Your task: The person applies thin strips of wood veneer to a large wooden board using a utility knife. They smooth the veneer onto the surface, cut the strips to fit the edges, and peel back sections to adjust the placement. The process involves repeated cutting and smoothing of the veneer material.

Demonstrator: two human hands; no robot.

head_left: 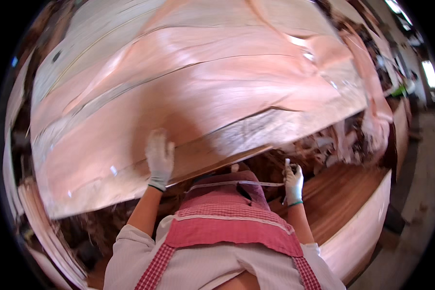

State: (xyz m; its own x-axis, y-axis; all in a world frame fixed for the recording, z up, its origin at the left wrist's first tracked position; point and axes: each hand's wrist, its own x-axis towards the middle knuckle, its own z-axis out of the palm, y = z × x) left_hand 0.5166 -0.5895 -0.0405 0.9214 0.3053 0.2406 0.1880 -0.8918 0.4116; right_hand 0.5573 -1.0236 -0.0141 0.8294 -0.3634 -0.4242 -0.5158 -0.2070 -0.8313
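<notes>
The wood sheet (237, 92) lay ahead, its near edge slanting away rightward; my left hand (160, 158), nearer, was unclenched over it; whether my right hand (294, 184) was clamped, I couldn't tell

The wood sheets (237, 101) run past the upper edge (the left hand (159, 157) is blurred).

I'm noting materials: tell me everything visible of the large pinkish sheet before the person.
The large pinkish sheet looks like thin wood veneer, with paler bands and near margin. It is wavy, crossed by long dark splits or seams. It lies broadly flat, its near edge slanting up to the right. The gloved left hand is over that edge; blur leaves contact unclear.
</notes>
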